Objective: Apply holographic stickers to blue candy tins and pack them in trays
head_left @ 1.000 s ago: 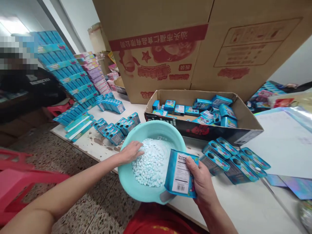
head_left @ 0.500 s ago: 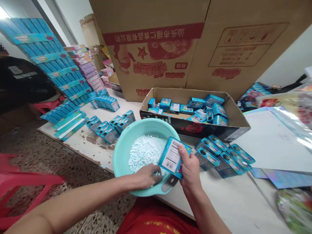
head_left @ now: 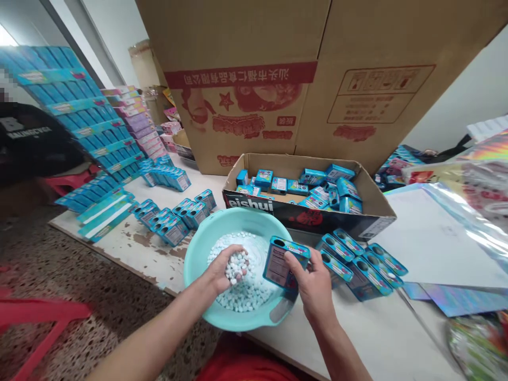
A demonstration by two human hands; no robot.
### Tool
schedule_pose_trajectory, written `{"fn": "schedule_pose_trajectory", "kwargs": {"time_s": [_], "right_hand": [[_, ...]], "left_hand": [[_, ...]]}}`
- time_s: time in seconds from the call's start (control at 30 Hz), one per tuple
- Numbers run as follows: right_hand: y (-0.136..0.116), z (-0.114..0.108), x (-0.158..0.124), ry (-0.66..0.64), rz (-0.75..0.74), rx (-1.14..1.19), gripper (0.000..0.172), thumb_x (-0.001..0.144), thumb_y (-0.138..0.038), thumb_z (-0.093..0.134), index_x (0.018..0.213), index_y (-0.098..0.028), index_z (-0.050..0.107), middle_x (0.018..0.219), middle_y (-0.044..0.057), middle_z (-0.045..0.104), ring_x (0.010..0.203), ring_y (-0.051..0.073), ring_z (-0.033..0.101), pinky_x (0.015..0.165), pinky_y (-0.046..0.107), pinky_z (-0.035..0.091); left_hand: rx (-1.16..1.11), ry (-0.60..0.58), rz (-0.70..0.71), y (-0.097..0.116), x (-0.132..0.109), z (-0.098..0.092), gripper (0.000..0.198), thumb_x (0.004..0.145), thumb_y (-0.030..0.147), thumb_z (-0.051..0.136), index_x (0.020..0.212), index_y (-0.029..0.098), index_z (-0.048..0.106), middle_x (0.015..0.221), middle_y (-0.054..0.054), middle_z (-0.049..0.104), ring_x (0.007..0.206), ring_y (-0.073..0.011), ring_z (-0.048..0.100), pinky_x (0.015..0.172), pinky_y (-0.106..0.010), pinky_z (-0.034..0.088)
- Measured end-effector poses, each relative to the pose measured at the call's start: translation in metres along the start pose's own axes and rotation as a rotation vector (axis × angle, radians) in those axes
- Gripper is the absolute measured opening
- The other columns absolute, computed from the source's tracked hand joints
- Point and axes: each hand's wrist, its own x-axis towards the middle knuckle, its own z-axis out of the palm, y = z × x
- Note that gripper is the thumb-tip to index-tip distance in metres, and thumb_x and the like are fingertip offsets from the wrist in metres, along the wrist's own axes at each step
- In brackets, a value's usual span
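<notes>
My left hand (head_left: pixel 222 269) is cupped palm up over a mint-green basin (head_left: pixel 194 264), full of small white candies (head_left: pixel 238 262). Beneath it, more pale candies (head_left: pixel 242 302) and whitish powder cover the basin's bottom. In my right hand (head_left: pixel 313 280) is a small blue candy box (head_left: pixel 280 264), gripped between thumb and fingers above the basin's right side. The box stands roughly upright, its top facing up with a dark round hole at the left end. Close by on the right, several similar blue boxes (head_left: pixel 367 275) stand on the table with dark holes in their tops.
Behind the basin is an open carton (head_left: pixel 293 214) of loose blue boxes, backed by a tall cardboard sheet (head_left: pixel 254 47). More blue boxes (head_left: pixel 174 230) stand left on the worn table (head_left: pixel 130 248). Stacked displays (head_left: pixel 91 116) rise behind them, near a person in black (head_left: pixel 35 137).
My left hand has come up out of the candies and turned palm up with a handful. My right hand has tipped the box so its holed top shows.
</notes>
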Motion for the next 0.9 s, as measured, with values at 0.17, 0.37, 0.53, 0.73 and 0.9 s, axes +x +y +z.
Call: {"fn": "schedule_pose_trajectory", "kwargs": {"time_s": [0.17,0.37,0.53,0.73,0.9], "right_hand": [[-0.008,0.017,-0.012,-0.155,-0.294,-0.198,0.033,0.072,-0.044,0.069,0.095,-0.022,0.063,0.091,0.004,0.064,0.087,0.022,0.058,0.079,0.035,0.045],[-0.004,0.041,-0.017,-0.269,-0.359,-0.32,0.028,0.074,-0.036,0.069,0.097,-0.022,0.06,0.095,0.005,0.065,0.09,0.024,0.058,0.077,0.035,0.046],[-0.005,0.044,-0.014,-0.303,-0.346,-0.318,0.026,0.073,-0.029,0.069,0.095,-0.021,0.059,0.094,0.004,0.065,0.09,0.023,0.059,0.078,0.035,0.046],[-0.007,0.044,-0.012,-0.331,-0.291,-0.265,0.024,0.071,-0.028,0.068,0.092,-0.021,0.06,0.093,0.004,0.065,0.088,0.023,0.059,0.078,0.034,0.045],[-0.008,0.042,-0.01,-0.37,-0.19,-0.174,0.026,0.071,-0.031,0.068,0.093,-0.021,0.06,0.093,0.003,0.066,0.089,0.022,0.06,0.079,0.033,0.045]], "left_hand": [[-0.218,-0.068,0.113,0.028,-0.008,0.013,0.018,0.071,0.028,0.062,0.069,0.018,0.047,0.049,0.005,0.049,0.034,-0.0067,0.043,0.028,-0.013,0.024],[-0.18,0.0,0.488,0.03,-0.006,0.033,0.026,0.062,0.029,0.07,0.067,0.017,0.048,0.056,0.005,0.053,0.045,-0.0093,0.055,0.043,-0.019,0.044],[-0.043,0.078,0.625,0.019,-0.001,0.035,0.03,0.062,0.035,0.073,0.068,0.017,0.049,0.061,0.006,0.055,0.045,-0.0073,0.054,0.048,-0.021,0.046],[0.003,0.049,0.599,0.017,-0.001,0.036,0.033,0.063,0.038,0.074,0.069,0.018,0.049,0.059,0.005,0.055,0.048,-0.0089,0.055,0.045,-0.02,0.043],[0.035,0.009,0.631,0.017,-0.002,0.038,0.034,0.066,0.039,0.072,0.063,0.016,0.047,0.055,0.006,0.051,0.046,-0.0076,0.052,0.044,-0.019,0.041]]}}
